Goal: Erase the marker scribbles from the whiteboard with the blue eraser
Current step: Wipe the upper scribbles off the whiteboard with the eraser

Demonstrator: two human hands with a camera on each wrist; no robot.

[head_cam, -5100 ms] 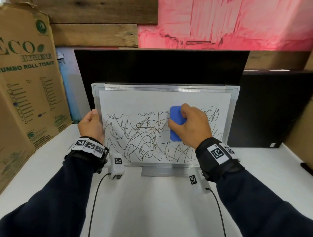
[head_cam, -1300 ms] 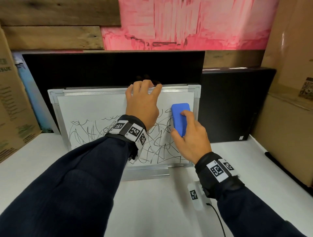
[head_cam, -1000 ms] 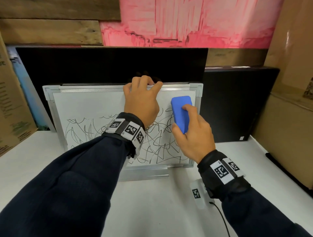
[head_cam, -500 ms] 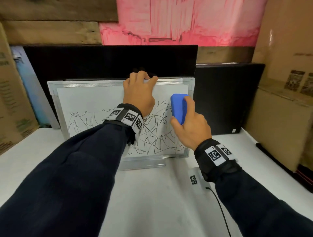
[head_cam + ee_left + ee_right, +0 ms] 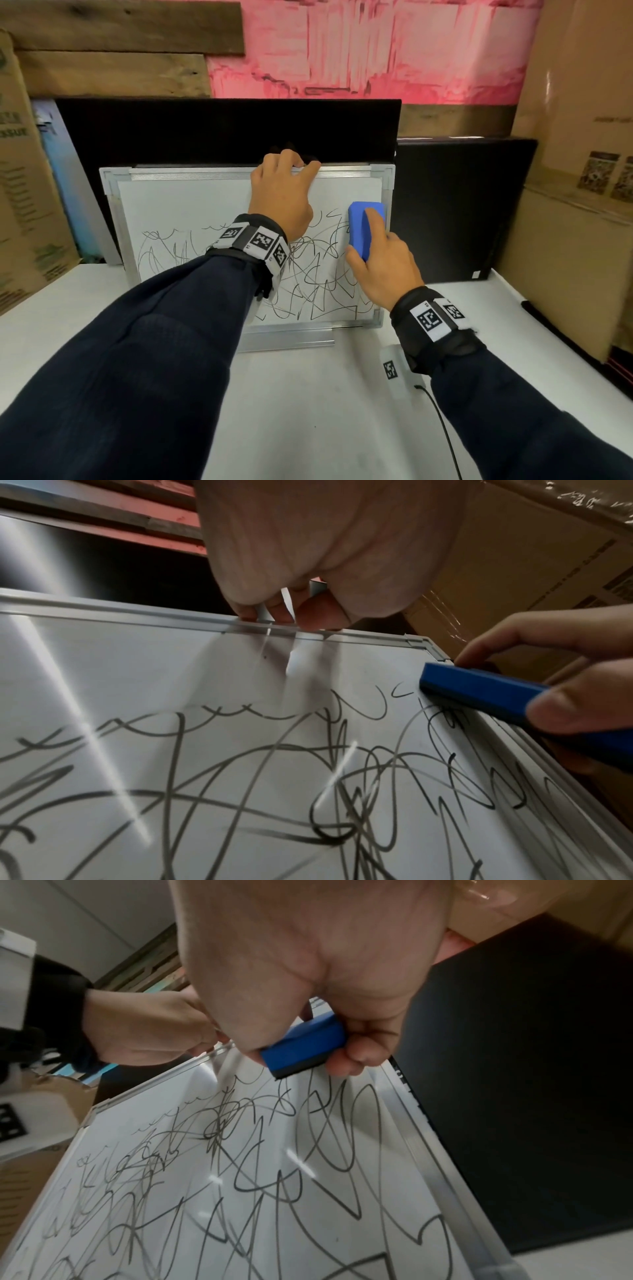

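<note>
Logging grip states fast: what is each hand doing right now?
Left hand: closed, fingers curled over the whiteboard top edge.
Right hand: closed, gripping the blue eraser against the board.

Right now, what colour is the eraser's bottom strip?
Black, under the blue eraser; the right wrist view shows it best.

left hand (image 5: 281, 195) fingers (image 5: 291, 161) hidden behind whiteboard (image 5: 191, 205) top edge
</note>
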